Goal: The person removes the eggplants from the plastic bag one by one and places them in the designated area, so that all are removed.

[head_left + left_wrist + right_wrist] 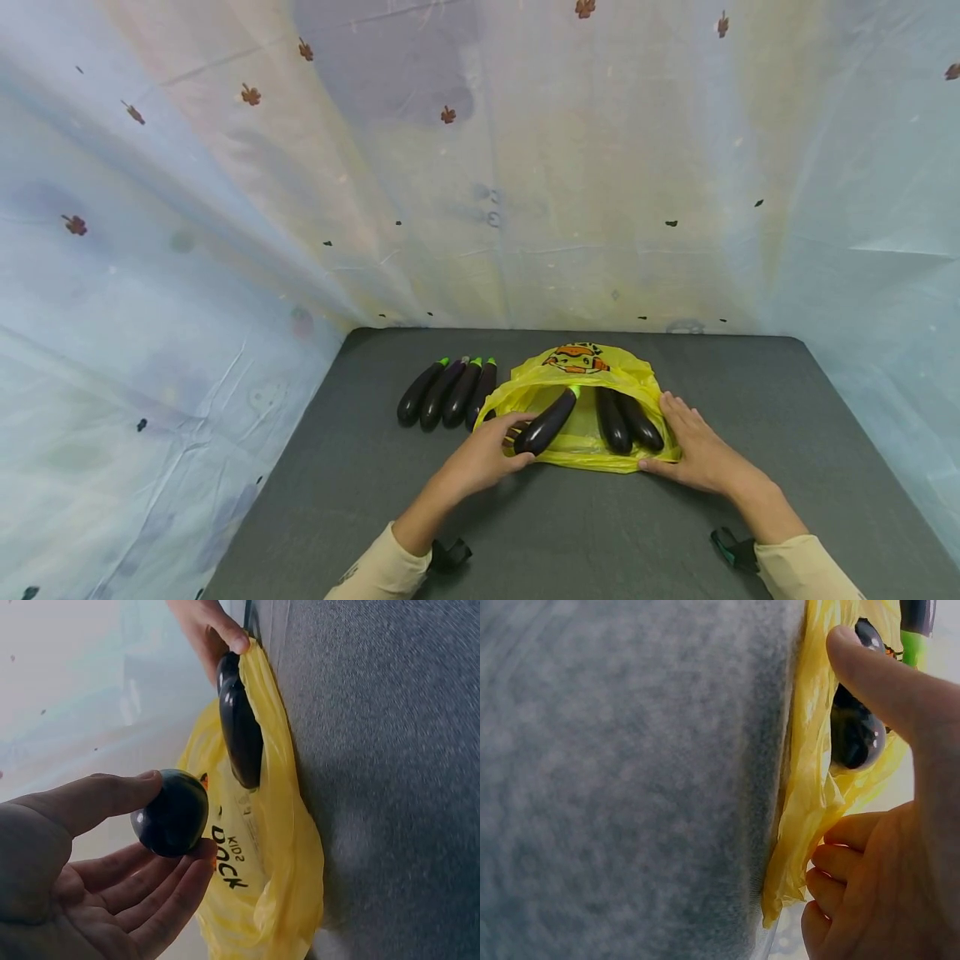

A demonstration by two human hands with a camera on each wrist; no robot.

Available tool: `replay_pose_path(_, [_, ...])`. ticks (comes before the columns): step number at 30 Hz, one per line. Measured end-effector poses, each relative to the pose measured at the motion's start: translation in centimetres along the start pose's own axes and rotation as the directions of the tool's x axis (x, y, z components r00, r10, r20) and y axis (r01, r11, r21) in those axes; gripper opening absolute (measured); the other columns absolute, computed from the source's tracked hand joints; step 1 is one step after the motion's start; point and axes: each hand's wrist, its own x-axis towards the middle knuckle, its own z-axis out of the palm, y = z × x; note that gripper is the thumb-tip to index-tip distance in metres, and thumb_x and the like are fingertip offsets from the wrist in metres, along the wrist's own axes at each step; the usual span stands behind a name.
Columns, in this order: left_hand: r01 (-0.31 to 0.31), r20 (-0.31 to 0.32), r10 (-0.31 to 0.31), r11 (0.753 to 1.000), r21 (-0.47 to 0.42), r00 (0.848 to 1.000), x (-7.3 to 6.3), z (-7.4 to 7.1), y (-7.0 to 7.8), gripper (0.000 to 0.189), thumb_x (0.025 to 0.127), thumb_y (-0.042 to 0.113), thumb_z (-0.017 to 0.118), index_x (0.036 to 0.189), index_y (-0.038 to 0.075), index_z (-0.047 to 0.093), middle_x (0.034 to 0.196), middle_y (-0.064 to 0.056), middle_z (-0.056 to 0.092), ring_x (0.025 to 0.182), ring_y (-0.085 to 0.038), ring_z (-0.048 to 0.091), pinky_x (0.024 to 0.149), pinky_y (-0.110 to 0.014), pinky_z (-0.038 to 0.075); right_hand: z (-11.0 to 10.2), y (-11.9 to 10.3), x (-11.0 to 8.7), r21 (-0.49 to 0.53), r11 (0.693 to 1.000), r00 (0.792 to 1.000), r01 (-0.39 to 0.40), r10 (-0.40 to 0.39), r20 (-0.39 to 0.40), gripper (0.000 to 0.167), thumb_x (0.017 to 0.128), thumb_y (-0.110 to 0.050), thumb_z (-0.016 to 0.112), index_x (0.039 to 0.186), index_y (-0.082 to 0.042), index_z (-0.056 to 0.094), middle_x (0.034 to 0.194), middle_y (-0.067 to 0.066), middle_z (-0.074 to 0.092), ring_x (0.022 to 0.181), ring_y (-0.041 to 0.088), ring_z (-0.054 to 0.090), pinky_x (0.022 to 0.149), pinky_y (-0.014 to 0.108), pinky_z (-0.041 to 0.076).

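My left hand (487, 450) grips an eggplant (550, 423) by its rounded end, thumb on one side and fingers on the other. The eggplant's green stem points into the mouth of a yellow plastic bag (592, 458). Inside the bag, on the right, lie two more dark eggplants (613, 423), their rounded ends toward the opening. My right hand (697, 446) holds the bag's right edge, the thumb at the lower rim and the fingers along the outside. Seen from the right wrist, the thumb (877, 679) lies over the yellow plastic (810, 750).
Several eggplants (442, 393) lie side by side to the left of the bag, stems away from me. All rests on a dark grey table (585, 533). Pale plastic sheeting (525, 183) with leaf prints hangs behind and beside the table.
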Motion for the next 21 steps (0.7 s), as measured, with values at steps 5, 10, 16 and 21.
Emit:
replay_pose_path(5, [0.008,-0.006,-0.008,1.000,-0.003,1.000,-0.3,-0.4,-0.4,0.057,0.100,0.024,0.081,0.152,0.020,0.060,0.144,0.000,0.066,0.123,-0.020,0.069,0.102,-0.041,0.057,0.0,0.0,0.0,0.000,1.000,1.000,-0.004,0.004,-0.001,0.126,0.089,-0.062,0.082,0.169,0.008,0.013,0.174,0.034,0.013,0.159,0.054,0.014,0.129,0.066,0.011])
replay_pose_path(10, [0.001,-0.011,-0.001,1.000,-0.012,1.000,-0.7,-0.9,-0.7,0.057,0.100,0.024,0.081,0.152,0.019,0.060,0.145,-0.001,0.066,0.123,-0.022,0.069,0.102,-0.043,0.058,0.1,0.0,0.0,-0.005,1.000,1.000,-0.008,0.008,0.001,0.127,0.089,-0.062,0.082,0.169,0.008,0.013,0.173,0.034,0.013,0.159,0.054,0.015,0.128,0.067,0.011])
replay_pose_path(16, [-0.015,-0.015,0.014,1.000,-0.017,1.000,-1.0,-1.5,-1.1,0.054,0.100,0.022,0.081,0.150,0.017,0.061,0.143,-0.002,0.067,0.123,-0.023,0.069,0.103,-0.045,0.057,0.0,0.0,0.0,-0.008,1.000,1.000,-0.002,0.002,-0.004,0.126,0.089,-0.061,0.082,0.168,0.008,0.014,0.173,0.035,0.014,0.159,0.055,0.015,0.128,0.068,0.012])
replay_pose_path(21, [-0.028,-0.033,0.027,0.999,-0.035,0.999,-1.2,-1.9,-1.5,0.047,0.100,0.018,0.080,0.144,0.014,0.064,0.138,-0.003,0.069,0.123,-0.023,0.069,0.105,-0.045,0.056,0.0,0.0,0.0,-0.007,1.000,1.000,-0.006,0.006,-0.001,0.126,0.089,-0.061,0.082,0.168,0.009,0.013,0.173,0.035,0.014,0.159,0.055,0.015,0.128,0.068,0.012])
